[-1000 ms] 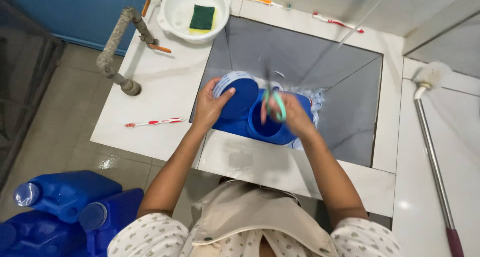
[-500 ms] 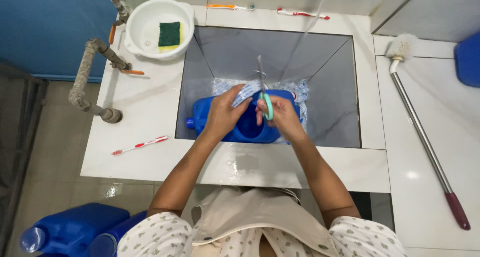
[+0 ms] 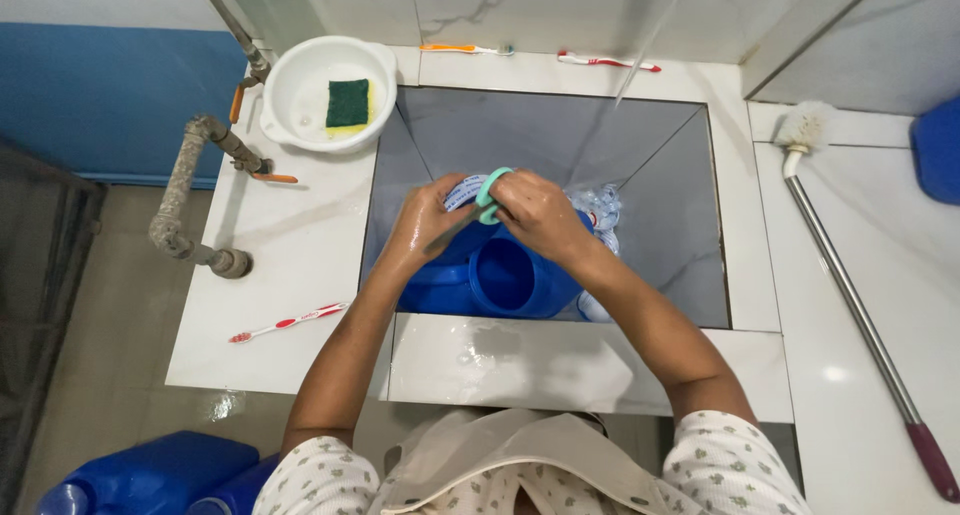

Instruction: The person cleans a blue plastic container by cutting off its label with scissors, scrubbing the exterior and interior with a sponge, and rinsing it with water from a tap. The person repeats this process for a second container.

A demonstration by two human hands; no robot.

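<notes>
Now both hands low in the sink (image 3: 690, 185), w/ left hand (image 3: 425, 220) gripping label (image 3: 462, 190) on blue jug (image 3: 500, 270) & right hand (image 3: 535, 213) closed on scissors (image 3: 478, 207), sink walls tight on all sides, bare counter (image 3: 300, 245) at left.

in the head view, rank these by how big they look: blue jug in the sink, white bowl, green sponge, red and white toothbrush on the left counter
1. blue jug, though hands cover part of it
2. white bowl
3 and 4. green sponge and toothbrush: unsure, since the toothbrush is longer but much thinner, and the sponge is wider.
</notes>
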